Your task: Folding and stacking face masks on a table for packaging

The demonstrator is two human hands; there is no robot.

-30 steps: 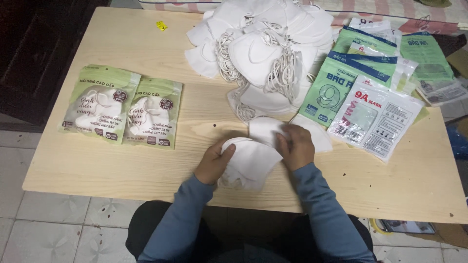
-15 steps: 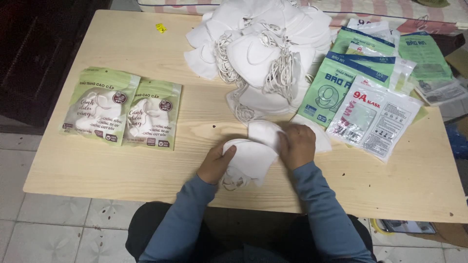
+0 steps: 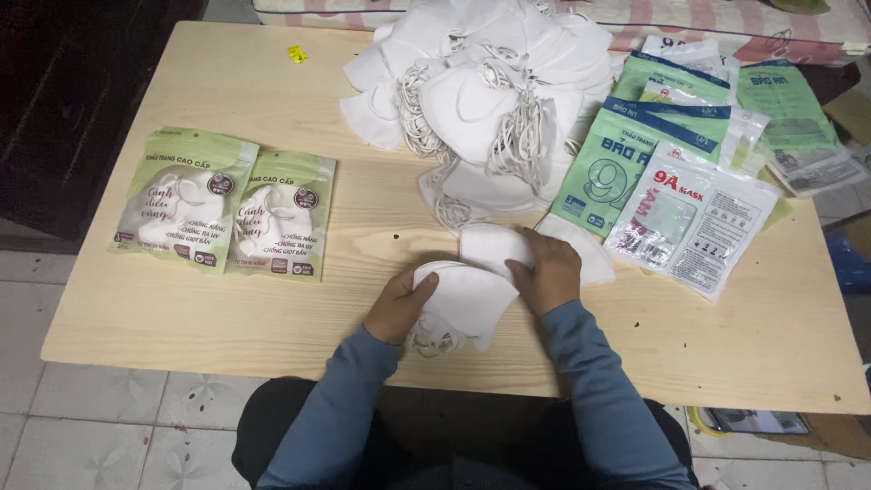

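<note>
- A white folded face mask (image 3: 464,301) is gripped at its left edge by the left hand (image 3: 399,307), the thumb laid over the top and the fingers curled beneath.
- The same mask is pinched at its right edge by the right hand (image 3: 545,272), with the fingers bent down onto the fabric.
- The mask is held between the two hands, low over the near edge of the wooden table (image 3: 227,299), and its elastic ear loops (image 3: 435,341) are seen hanging in a bunch just below the left hand.
- A few more white masks (image 3: 494,245) are laid flat on the table just beyond the right hand, partly covered by its fingers.
- Farther beyond both hands, a large heap of white masks (image 3: 481,86) with tangled loops is piled at the far side of the table.
- To the right of the right hand, a clear packet with red print (image 3: 694,218) is lain, and just beyond it green and blue mask packets (image 3: 626,150) are overlapped.
- Well to the left of the left hand, two green sealed packets (image 3: 227,211) are set side by side, each with a white mask showing inside.
- A small yellow scrap (image 3: 297,53) is seen at the far left of the table, well apart from both hands.
</note>
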